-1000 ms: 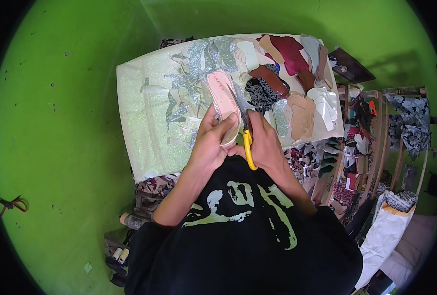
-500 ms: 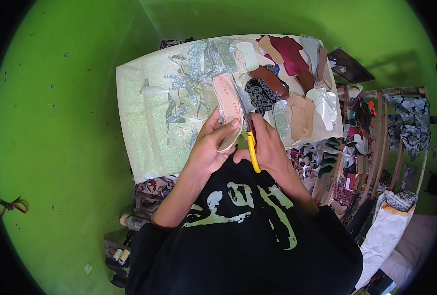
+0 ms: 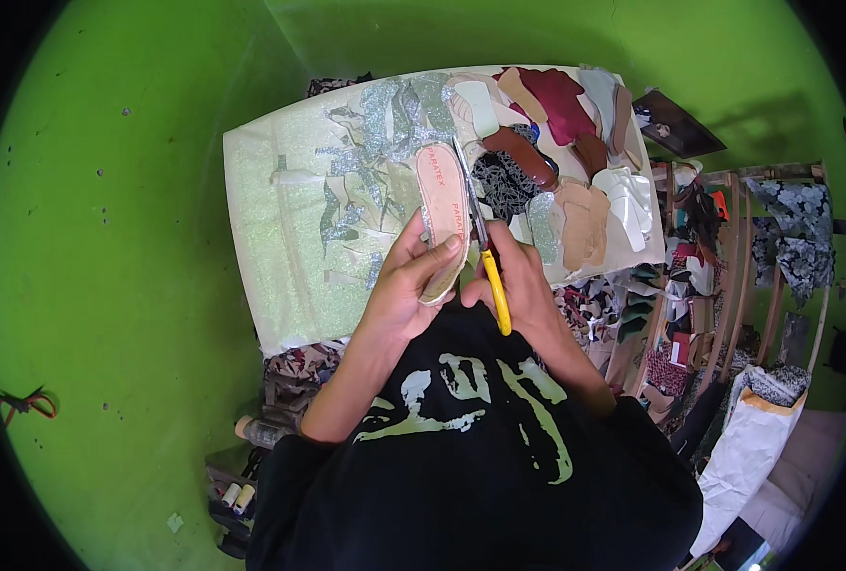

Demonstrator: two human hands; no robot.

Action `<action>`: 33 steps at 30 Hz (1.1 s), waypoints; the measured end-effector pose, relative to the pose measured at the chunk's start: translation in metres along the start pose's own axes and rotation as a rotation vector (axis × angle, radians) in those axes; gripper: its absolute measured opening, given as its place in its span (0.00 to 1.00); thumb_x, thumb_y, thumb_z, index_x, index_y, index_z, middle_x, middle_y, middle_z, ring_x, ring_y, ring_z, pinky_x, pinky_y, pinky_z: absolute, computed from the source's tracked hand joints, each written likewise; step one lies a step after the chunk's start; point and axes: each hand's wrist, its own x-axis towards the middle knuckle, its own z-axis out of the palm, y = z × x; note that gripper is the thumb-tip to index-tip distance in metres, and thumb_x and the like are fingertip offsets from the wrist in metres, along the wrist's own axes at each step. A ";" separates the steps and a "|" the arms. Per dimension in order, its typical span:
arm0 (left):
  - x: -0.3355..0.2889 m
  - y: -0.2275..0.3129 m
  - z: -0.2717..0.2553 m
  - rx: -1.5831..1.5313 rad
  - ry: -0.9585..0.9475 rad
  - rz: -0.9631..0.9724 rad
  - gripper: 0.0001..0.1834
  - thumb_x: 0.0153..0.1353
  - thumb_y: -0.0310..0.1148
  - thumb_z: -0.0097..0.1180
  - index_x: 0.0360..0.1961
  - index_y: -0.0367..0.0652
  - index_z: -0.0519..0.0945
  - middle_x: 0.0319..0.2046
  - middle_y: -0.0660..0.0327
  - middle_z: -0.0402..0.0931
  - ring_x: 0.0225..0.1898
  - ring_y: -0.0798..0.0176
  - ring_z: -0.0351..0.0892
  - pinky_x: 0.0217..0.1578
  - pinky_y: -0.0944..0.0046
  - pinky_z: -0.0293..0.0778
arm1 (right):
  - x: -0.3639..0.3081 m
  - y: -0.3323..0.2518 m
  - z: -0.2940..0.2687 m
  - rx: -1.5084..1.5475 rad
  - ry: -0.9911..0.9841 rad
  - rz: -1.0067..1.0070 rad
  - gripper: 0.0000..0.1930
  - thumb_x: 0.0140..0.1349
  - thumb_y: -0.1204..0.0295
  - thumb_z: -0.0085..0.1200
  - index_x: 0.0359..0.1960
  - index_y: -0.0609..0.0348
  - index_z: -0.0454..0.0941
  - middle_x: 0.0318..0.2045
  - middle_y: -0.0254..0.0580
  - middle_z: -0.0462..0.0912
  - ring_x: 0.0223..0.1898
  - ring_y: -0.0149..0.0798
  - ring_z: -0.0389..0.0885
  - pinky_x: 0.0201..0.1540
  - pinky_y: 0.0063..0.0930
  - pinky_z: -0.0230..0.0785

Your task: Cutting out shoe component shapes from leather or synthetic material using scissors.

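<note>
A pale pink insole (image 3: 439, 195) with red print is pinched between the thumb and fingers of my left hand (image 3: 407, 276). It points away from me, its near end curling down past my thumb. My right hand (image 3: 518, 276) grips yellow-handled scissors (image 3: 495, 290). Their dark metal blades lie along the insole's right edge and look nearly closed. Beyond both hands spreads a work table (image 3: 261, 247) with a glittery pale sheet over its left side, where grey-green scraps (image 3: 356, 200) lie scattered.
On the table's right lie brown sole-shaped pieces (image 3: 528, 160), a tangled dark patterned cloth (image 3: 504, 186), maroon material (image 3: 561, 105), tan pieces (image 3: 583, 224) and white pieces (image 3: 628, 205). A wooden rack (image 3: 727, 276) with materials stands at right, near a white sack (image 3: 751, 457). A bottle (image 3: 261, 431) is at lower left.
The scissor blades have come closer together and turned slightly more upright, and the yellow handles have shifted a little right. The insole stays in my left hand, tilted slightly differently.
</note>
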 end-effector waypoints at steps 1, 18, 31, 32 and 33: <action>0.000 -0.001 0.000 -0.018 0.026 -0.005 0.28 0.67 0.24 0.53 0.67 0.44 0.63 0.45 0.58 0.79 0.38 0.70 0.81 0.27 0.73 0.74 | -0.001 -0.001 0.001 0.036 0.004 0.022 0.47 0.40 0.30 0.64 0.42 0.66 0.65 0.21 0.48 0.75 0.22 0.48 0.80 0.27 0.34 0.70; 0.003 -0.013 0.010 0.163 0.182 0.129 0.30 0.67 0.26 0.54 0.69 0.41 0.60 0.49 0.56 0.78 0.43 0.65 0.81 0.43 0.66 0.79 | 0.000 -0.007 0.000 0.310 -0.078 0.046 0.40 0.52 0.36 0.62 0.43 0.65 0.66 0.22 0.46 0.71 0.25 0.36 0.73 0.28 0.34 0.65; 0.010 -0.004 0.001 0.438 0.291 0.381 0.22 0.70 0.25 0.50 0.63 0.37 0.63 0.51 0.55 0.76 0.48 0.69 0.77 0.47 0.67 0.74 | -0.010 -0.027 0.012 0.628 -0.070 0.296 0.15 0.61 0.71 0.61 0.45 0.63 0.72 0.23 0.34 0.74 0.18 0.23 0.70 0.19 0.18 0.62; 0.010 -0.004 0.000 0.439 0.289 0.379 0.22 0.70 0.25 0.50 0.63 0.37 0.63 0.51 0.55 0.76 0.48 0.69 0.77 0.47 0.67 0.74 | -0.009 -0.027 0.015 0.626 -0.047 0.321 0.14 0.61 0.71 0.61 0.44 0.63 0.72 0.22 0.34 0.74 0.17 0.24 0.70 0.19 0.19 0.62; 0.011 -0.004 0.000 0.479 0.302 0.400 0.21 0.70 0.25 0.51 0.62 0.37 0.65 0.50 0.56 0.77 0.47 0.69 0.77 0.47 0.68 0.74 | -0.008 -0.026 0.016 0.624 -0.024 0.346 0.14 0.60 0.72 0.61 0.42 0.63 0.71 0.21 0.34 0.73 0.16 0.24 0.69 0.18 0.20 0.62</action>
